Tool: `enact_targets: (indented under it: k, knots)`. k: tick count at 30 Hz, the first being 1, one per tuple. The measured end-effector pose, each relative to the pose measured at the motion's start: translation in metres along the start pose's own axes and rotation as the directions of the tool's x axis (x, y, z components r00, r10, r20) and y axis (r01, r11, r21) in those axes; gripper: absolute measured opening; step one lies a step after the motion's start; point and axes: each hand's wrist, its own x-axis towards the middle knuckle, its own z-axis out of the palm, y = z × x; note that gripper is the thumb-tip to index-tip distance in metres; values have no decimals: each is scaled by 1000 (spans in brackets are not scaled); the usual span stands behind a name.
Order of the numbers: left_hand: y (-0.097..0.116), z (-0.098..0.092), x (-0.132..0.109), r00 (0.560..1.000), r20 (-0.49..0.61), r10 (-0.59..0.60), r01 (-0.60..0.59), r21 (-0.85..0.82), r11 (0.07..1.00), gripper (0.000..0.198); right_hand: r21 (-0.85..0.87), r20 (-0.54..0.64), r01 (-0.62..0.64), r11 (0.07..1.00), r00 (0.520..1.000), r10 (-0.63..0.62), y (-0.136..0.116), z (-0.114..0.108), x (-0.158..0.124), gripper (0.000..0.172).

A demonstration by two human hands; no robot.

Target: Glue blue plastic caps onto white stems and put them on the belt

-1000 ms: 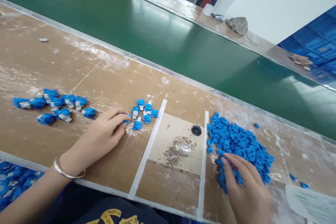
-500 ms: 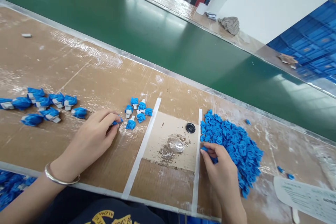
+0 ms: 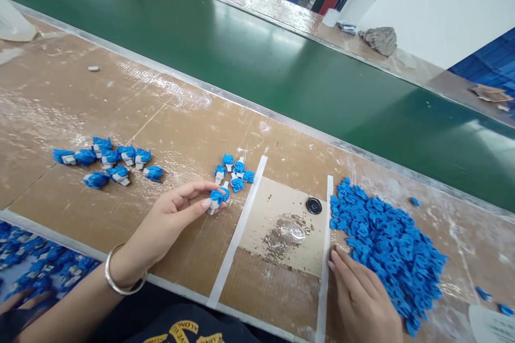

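Cardboard bench [image 3: 120, 118], tray [image 3: 60, 289] (blue plastic parts [image 3: 68, 270])

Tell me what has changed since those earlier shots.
The left hand has moved right and now holds a blue-and-white plastic piece between fingers and thumb. The right hand has shifted to the blue pile's near edge, by the white strip. The other blue-and-white pieces stayed put.

Blue-and-white plastic part [image 3: 216, 198], pinched, tilted

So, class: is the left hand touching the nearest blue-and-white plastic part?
Touching: the head view shows the left hand holding the blue-and-white plastic part at its fingertips.
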Motion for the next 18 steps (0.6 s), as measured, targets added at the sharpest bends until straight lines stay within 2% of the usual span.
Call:
enact_targets:
  k: [2, 5, 9, 12, 14, 16, 18]
  knots:
    - [-2, 3, -1, 999, 12, -31, 31, -36, 999, 24, 29, -12, -59, 998, 998, 59, -2, 0, -1, 26]
    - [-5, 7, -3, 998, 30, -57, 59, -75, 995, 25, 113, -25, -231, 966, 972, 235, -3, 3, 0, 25]
    - [-5, 13, -7, 991, 107, -83, 92, -79, 993, 23, 169, 7, -412, 895, 909, 417, -5, 1, 4, 31]
    - [-5, 19, -8, 982, 164, -94, 110, -91, 990, 20, 250, -9, -528, 811, 837, 548, -15, -8, 17, 34]
    - [-5, 25, -9, 976, 193, -99, 122, -110, 986, 18, 367, 3, -542, 756, 813, 582, -25, -14, 33, 33]
    - [-4, 32, -10, 971, 213, -108, 134, -115, 984, 17, 464, 12, -484, 742, 841, 541, -36, -17, 51, 32]
    - [-3, 38, -11, 967, 220, -127, 155, -112, 982, 17, 496, 4, -408, 767, 884, 468, -43, -14, 67, 32]
